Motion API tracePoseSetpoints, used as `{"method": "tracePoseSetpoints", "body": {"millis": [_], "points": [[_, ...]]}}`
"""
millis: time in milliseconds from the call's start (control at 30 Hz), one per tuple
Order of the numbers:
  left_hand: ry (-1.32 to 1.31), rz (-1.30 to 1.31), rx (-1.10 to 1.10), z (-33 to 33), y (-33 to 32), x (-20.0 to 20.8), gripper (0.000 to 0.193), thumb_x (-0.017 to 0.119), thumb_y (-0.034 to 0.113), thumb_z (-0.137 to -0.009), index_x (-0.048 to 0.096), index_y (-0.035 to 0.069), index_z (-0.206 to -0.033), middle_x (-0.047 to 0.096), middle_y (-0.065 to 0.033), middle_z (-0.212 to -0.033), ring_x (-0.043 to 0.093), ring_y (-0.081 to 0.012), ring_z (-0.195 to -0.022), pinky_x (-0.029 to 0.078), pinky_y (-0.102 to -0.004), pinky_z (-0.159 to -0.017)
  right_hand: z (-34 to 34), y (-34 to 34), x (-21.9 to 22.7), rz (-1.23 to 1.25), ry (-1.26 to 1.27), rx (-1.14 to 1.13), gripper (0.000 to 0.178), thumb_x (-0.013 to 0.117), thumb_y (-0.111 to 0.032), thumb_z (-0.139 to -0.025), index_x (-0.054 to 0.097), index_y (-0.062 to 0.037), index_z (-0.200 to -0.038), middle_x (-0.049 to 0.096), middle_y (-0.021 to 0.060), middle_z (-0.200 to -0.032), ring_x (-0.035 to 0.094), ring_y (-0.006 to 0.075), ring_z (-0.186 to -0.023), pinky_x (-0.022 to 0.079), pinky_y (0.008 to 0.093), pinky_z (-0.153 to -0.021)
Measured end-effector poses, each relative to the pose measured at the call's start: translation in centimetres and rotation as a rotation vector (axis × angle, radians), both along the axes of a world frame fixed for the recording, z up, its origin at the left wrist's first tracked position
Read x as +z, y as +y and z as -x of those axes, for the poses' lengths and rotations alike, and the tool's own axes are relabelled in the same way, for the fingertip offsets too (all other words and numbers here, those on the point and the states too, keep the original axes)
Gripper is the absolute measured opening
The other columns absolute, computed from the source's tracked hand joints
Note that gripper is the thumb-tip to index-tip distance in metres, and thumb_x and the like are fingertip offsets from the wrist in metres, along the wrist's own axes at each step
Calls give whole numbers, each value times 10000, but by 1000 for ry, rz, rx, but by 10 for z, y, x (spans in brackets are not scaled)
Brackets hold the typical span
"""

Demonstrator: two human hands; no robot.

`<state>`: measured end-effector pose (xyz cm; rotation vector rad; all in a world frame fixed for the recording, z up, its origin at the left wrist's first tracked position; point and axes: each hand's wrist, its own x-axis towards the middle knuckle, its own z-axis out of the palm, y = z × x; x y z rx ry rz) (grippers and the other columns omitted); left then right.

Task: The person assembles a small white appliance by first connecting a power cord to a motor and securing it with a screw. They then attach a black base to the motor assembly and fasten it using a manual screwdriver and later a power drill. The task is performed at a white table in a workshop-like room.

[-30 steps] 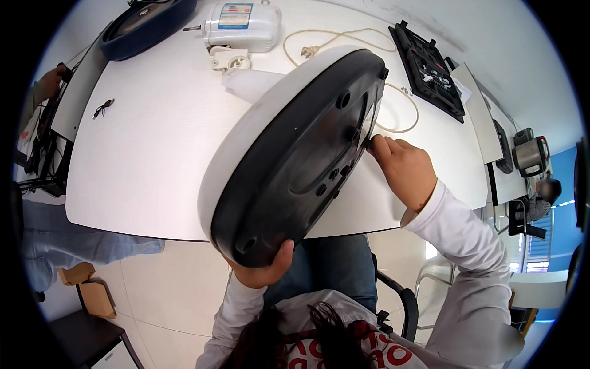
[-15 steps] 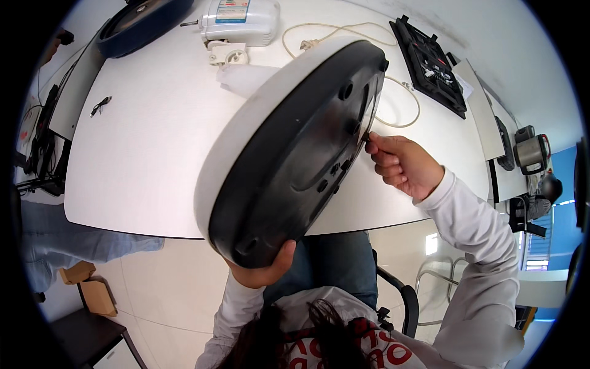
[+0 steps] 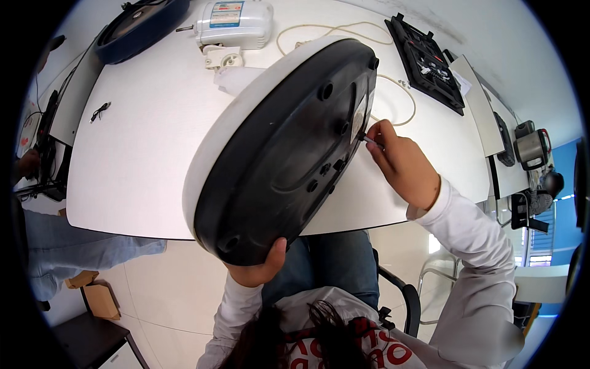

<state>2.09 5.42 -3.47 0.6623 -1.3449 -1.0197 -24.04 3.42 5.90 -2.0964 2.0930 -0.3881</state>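
Motor (image 3: pixel 251 37), top left of centre: blue-bordered label (image 3: pixel 227 14), print illegible. Base (image 3: pixel 276 141), centre: pale label (image 3: pixel 357 120), illegible. Shirt (image 3: pixel 376 353), bottom: red letters (image 3: pixel 391 355), partly hidden.

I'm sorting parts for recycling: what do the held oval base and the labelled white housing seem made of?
Base: probably moulded plastic; its black underside is satin, with soft highlights along its contours. Its pale side looks matte.
Housing: glossy, with bright highlights; perhaps plastic or painted metal.

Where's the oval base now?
Head view, centre: the oval base is tilted over the near edge of the table, left hand at its lower end, right hand at its right.
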Motion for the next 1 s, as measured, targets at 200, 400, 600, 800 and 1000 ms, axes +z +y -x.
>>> {"method": "tracePoseSetpoints", "body": {"millis": [200,400,600,800,1000], "points": [[65,-37,-29,-1,0,5,582,666,41,-686,431,-23,-1214,539,-143,-1142,558,-236,-996,443,-295,-859,2,-4,-3,285,594,268,128,535,-125,-779,486,-78,-888,487,41,-638,548,176,-571,440,303,-462],[86,-77,-20,0,4,9,575,663,29,-689,435,-18,-1214,533,-149,-1154,556,-238,-1004,449,-292,-849,7,-7,-7,336,554,332,89,535,-145,-807,494,-75,-844,494,45,-613,550,188,-561,435,310,-455],[46,12,3,1,2,2,606,665,46,-706,402,-17,-1249,505,-159,-1189,541,-249,-1029,446,-301,-855,-4,-9,-10,129,28,38,221,478,-215,-904,484,-32,-780,486,102,-472,540,253,-485,392,369,-446],[50,-49,65,1,6,-4,647,662,76,-728,350,-17,-1288,469,-159,-1225,504,-259,-1079,412,-324,-902,3,-17,2,-584,-1628,-498,228,391,-205,-945,479,-79,-775,344,-57,-503,287,40,-422,224,184,-355],[-64,-33,157,6,4,-7,651,606,177,-755,308,-15,-1300,432,-145,-1256,482,-243,-1069,392,-329,-903,15,-19,0,-632,-1353,-175,319,366,-317,-946,482,-44,-829,391,-31,-546,312,60,-455,269,205,-400]]}}
